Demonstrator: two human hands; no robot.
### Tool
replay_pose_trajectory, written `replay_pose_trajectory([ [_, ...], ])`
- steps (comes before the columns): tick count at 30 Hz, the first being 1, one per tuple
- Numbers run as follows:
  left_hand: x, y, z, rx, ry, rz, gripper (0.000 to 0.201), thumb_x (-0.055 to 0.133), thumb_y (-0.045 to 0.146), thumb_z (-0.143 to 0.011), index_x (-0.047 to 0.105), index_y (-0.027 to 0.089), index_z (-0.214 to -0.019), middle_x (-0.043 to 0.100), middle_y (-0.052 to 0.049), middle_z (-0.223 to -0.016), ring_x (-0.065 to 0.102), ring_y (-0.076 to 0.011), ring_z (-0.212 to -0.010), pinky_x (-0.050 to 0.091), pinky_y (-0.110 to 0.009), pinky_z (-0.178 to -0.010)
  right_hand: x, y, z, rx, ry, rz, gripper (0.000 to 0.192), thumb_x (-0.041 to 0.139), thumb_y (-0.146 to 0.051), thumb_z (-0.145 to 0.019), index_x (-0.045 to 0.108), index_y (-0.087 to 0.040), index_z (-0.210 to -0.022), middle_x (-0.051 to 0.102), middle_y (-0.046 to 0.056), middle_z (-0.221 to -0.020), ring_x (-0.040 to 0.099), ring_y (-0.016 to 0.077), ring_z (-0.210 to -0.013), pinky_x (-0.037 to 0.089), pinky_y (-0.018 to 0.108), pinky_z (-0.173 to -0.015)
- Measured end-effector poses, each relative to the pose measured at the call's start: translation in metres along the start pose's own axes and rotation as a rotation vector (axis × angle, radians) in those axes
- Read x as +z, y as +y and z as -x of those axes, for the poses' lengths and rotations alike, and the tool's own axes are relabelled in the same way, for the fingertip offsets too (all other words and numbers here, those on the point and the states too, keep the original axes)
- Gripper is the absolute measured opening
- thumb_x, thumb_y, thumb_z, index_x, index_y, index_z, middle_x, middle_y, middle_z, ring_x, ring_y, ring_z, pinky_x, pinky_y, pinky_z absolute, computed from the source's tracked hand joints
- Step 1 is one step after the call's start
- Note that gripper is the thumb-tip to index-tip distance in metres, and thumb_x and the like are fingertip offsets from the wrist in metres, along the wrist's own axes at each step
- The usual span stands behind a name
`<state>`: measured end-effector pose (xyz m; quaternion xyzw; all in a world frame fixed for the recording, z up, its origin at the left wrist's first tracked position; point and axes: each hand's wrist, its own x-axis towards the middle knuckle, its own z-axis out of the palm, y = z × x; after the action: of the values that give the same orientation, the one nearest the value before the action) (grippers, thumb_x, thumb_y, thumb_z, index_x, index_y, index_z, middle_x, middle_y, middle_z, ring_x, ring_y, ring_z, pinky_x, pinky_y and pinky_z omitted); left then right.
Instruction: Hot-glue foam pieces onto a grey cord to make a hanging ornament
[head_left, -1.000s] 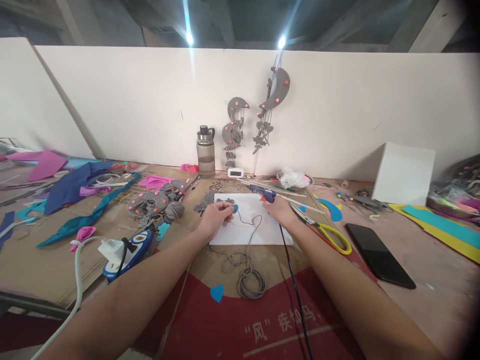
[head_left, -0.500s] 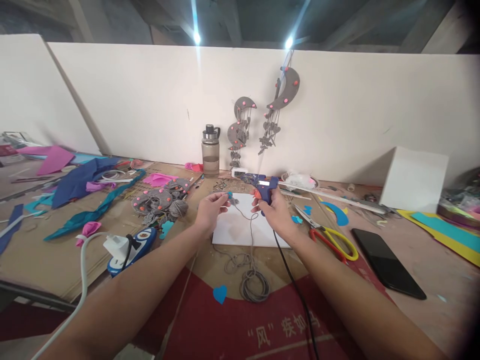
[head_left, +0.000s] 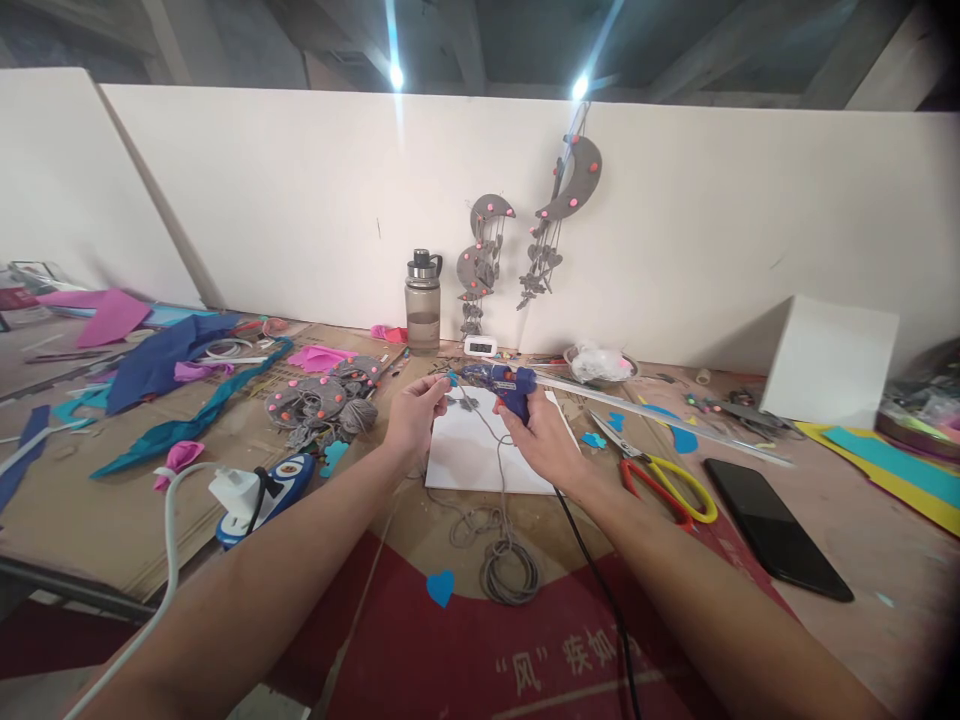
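My left hand (head_left: 412, 418) pinches a small blue piece (head_left: 452, 379) between thumb and fingertips; its exact shape is too small to make out. My right hand (head_left: 546, 438) is wrapped round the handle of a blue hot glue gun (head_left: 515, 388), whose nozzle points left, close to the blue piece. A long clear glue stick (head_left: 660, 412) sticks out of the gun's back. Below both hands lies a white sheet (head_left: 465, 462). Grey cord (head_left: 504, 485) runs over it down to a loose coil (head_left: 510, 575) on the cardboard. Small grey pieces (head_left: 468, 403) show just under the nozzle.
Scissors (head_left: 667, 485) and a black phone (head_left: 776, 525) lie to the right. A power strip (head_left: 266, 500) with a white plug sits left. Behind stand a water bottle (head_left: 424, 310) and a small digital display (head_left: 480, 346). The gun's black cable (head_left: 600, 580) trails toward me.
My right hand has turned the glue gun and brought its nozzle left and down to the blue piece. My left hand has shifted slightly left and up, still pinching.
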<state>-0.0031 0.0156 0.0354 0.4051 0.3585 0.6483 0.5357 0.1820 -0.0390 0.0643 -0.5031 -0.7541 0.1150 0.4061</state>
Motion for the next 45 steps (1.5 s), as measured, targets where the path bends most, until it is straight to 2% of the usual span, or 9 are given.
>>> replay_pose_trajectory([
  [7, 0.000, -0.001, 0.000, 0.024, -0.011, -0.016, 0.023, 0.075, 0.031, -0.064, 0.064, 0.012, -0.072, 0.048, 0.003, -0.054, 0.039, -0.0048, -0.048, 0.027, -0.020, -0.046, 0.002, 0.001, 0.000, -0.013, -0.017, 0.084, 0.028, 0.043, -0.035, -0.090, 0.048, -0.014, -0.107, 0.065, 0.014, -0.095, 0.059, 0.0251, -0.084, 0.044, 0.035, -0.073],
  [13, 0.000, 0.000, 0.001, 0.039, -0.009, -0.040, 0.024, 0.075, 0.032, -0.063, 0.064, 0.013, -0.074, 0.049, 0.003, -0.053, 0.038, -0.0046, -0.046, 0.027, -0.020, -0.047, 0.003, 0.000, 0.002, -0.003, -0.028, 0.105, 0.024, 0.043, -0.034, -0.090, 0.048, -0.015, -0.104, 0.065, 0.012, -0.089, 0.059, 0.0236, -0.080, 0.044, 0.033, -0.070],
  [23, 0.000, -0.002, 0.001, 0.038, 0.020, -0.069, 0.024, 0.075, 0.032, -0.062, 0.062, 0.013, -0.067, 0.049, 0.003, -0.054, 0.040, -0.0053, -0.047, 0.027, -0.021, -0.048, 0.008, 0.005, 0.004, -0.022, -0.007, 0.115, 0.028, 0.041, -0.035, -0.091, 0.048, -0.015, -0.109, 0.064, 0.014, -0.096, 0.060, 0.0251, -0.087, 0.045, 0.037, -0.076],
  [34, -0.002, -0.004, 0.000, 0.035, -0.011, -0.088, 0.023, 0.073, 0.032, -0.064, 0.059, 0.014, -0.063, 0.047, 0.004, -0.050, 0.039, -0.0059, -0.047, 0.026, -0.021, -0.047, 0.012, 0.005, 0.004, 0.010, -0.016, 0.120, 0.027, 0.041, -0.034, -0.091, 0.050, -0.015, -0.107, 0.064, 0.015, -0.096, 0.060, 0.0251, -0.089, 0.046, 0.036, -0.076],
  [45, 0.000, -0.003, 0.002, 0.029, 0.006, -0.083, 0.023, 0.073, 0.032, -0.063, 0.058, 0.014, -0.062, 0.048, 0.003, -0.051, 0.040, -0.0056, -0.047, 0.027, -0.021, -0.048, 0.014, 0.007, 0.006, -0.018, -0.024, 0.124, 0.030, 0.040, -0.035, -0.091, 0.049, -0.013, -0.110, 0.063, 0.016, -0.102, 0.060, 0.0261, -0.094, 0.046, 0.038, -0.081],
])
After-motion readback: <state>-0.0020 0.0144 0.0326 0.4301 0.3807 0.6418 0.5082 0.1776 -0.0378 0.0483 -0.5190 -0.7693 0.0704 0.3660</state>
